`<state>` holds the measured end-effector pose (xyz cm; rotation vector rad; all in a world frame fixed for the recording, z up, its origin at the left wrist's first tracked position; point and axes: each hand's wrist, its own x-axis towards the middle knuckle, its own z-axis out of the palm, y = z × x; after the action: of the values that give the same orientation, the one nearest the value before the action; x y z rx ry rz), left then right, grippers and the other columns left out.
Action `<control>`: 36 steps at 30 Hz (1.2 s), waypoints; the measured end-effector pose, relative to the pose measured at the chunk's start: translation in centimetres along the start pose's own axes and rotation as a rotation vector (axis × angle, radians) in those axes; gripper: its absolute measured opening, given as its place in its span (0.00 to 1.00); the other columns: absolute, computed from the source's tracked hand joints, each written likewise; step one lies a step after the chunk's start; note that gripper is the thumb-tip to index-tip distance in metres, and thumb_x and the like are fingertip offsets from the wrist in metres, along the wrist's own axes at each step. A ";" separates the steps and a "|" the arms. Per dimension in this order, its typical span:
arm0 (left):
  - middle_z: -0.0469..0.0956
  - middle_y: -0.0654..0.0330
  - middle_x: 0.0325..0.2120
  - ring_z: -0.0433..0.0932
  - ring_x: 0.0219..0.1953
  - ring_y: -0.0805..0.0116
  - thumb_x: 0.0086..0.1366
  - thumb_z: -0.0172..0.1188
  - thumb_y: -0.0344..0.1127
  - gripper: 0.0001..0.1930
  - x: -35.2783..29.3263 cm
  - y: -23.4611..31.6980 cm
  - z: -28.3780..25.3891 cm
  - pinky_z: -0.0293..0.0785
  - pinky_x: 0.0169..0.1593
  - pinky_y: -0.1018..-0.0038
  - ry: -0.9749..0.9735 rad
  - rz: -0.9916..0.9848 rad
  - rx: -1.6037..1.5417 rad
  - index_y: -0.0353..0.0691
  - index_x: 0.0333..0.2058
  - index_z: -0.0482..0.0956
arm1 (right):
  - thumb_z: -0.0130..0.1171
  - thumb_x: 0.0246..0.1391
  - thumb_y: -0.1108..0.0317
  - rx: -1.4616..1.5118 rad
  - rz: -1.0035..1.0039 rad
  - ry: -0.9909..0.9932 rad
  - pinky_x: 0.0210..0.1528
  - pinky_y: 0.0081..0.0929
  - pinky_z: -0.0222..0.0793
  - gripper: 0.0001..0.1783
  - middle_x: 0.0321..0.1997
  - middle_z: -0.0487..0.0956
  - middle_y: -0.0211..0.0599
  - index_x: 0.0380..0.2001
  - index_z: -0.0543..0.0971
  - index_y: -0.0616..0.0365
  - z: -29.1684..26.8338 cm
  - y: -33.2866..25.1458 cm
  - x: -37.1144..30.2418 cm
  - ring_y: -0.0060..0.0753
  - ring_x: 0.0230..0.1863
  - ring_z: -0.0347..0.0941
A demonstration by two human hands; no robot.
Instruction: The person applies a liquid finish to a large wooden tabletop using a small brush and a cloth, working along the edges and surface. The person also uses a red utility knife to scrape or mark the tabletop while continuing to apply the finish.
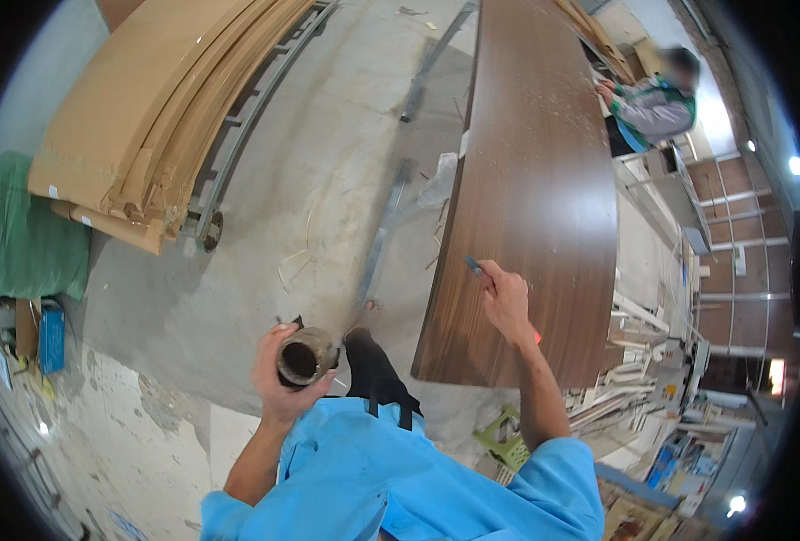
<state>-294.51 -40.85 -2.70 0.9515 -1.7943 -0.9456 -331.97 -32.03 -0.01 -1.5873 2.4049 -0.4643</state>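
Clasping a grimy can (pixel 310 350), the left hand (pixel 272 368) curls snugly, while the right hand (pixel 505 299) pinches a small tool (pixel 474 265) that, slipping, could, I'd judge, scratch the brown board (pixel 539 189).

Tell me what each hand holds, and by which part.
Left hand: round open-topped container, gripped around its side. Right hand: small blue-grey tool, held by its near end.

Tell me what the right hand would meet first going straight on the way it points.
Probably the brown panel, beneath the thin tool in the right hand, though one view leaves depth unclear.
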 end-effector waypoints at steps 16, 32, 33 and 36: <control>0.74 0.48 0.47 0.74 0.52 0.53 0.43 0.68 0.33 0.36 -0.6 2.0 8.7 0.71 0.57 0.61 0.472 -0.461 0.228 0.28 0.53 0.71 | 0.51 0.58 0.70 -0.509 -0.479 -0.174 0.30 0.48 0.75 0.11 0.31 0.82 0.39 0.44 0.76 0.48 2.3 11.7 26.5 0.51 0.31 0.81; 0.74 0.47 0.49 0.74 0.52 0.54 0.45 0.73 0.40 0.38 0.2 2.1 9.9 0.72 0.57 0.60 0.329 -0.412 0.124 0.29 0.54 0.71 | 0.55 0.54 0.66 -0.385 -0.871 -0.506 0.30 0.35 0.76 0.18 0.32 0.77 0.36 0.49 0.75 0.53 3.3 5.0 8.6 0.38 0.32 0.81; 0.74 0.47 0.49 0.74 0.52 0.54 0.45 0.73 0.40 0.38 0.3 2.1 9.8 0.71 0.57 0.60 0.324 -0.419 0.128 0.29 0.54 0.71 | 0.55 0.54 0.66 -0.364 -0.891 -0.535 0.30 0.35 0.76 0.18 0.32 0.78 0.36 0.49 0.75 0.53 3.3 4.4 7.9 0.38 0.33 0.81; 0.74 0.47 0.48 0.74 0.52 0.53 0.45 0.73 0.41 0.38 0.2 2.3 9.3 0.72 0.56 0.60 0.327 -0.434 0.157 0.29 0.54 0.71 | 0.54 0.55 0.68 -0.392 -0.723 -0.581 0.31 0.39 0.78 0.16 0.33 0.80 0.38 0.48 0.76 0.52 3.2 5.3 11.1 0.40 0.35 0.83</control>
<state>-303.63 -38.03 -3.70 1.5427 -1.4256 -0.8520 -339.69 -40.72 -5.07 -2.3373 1.5029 0.3619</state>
